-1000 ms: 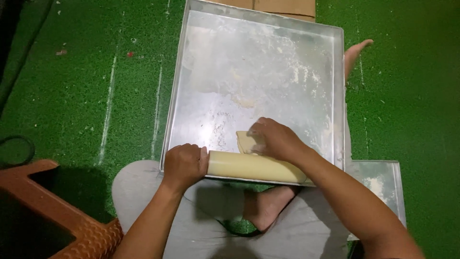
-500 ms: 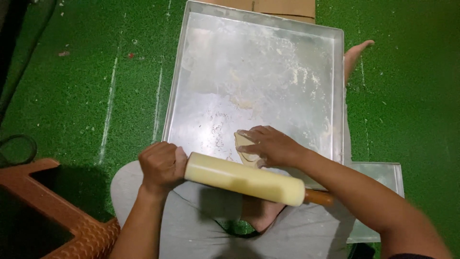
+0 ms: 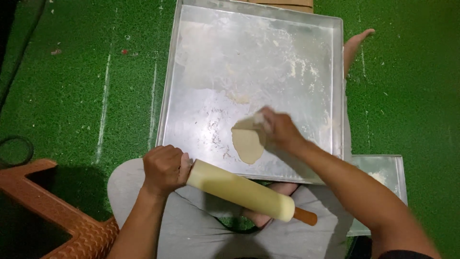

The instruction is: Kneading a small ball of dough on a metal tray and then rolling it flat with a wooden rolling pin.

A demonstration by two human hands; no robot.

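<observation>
A large floured metal tray [image 3: 211, 57] lies on green turf in front of my crossed legs. On its near part rests a small flat oval of dough [image 3: 247, 142]. My right hand [image 3: 278, 128] pinches the dough's upper right edge, which looks lifted and blurred. My left hand [image 3: 164, 169] grips one handle of a cream rolling pin [image 3: 239, 190], held off the tray above my lap. The pin slants down to the right, its other wooden handle free.
A second, smaller metal tray [image 3: 390, 168] with flour lies at my right, partly under my arm. A brown plastic stool or crate [image 3: 52, 216] stands at the lower left. My bare foot [image 3: 357, 41] shows beyond the big tray's right rim. A cardboard edge lies at the top.
The rolling pin came off the dough and back toward my lap, now in the left hand alone. My right hand left the pin and took the dough's edge; the dough lies uncovered.
</observation>
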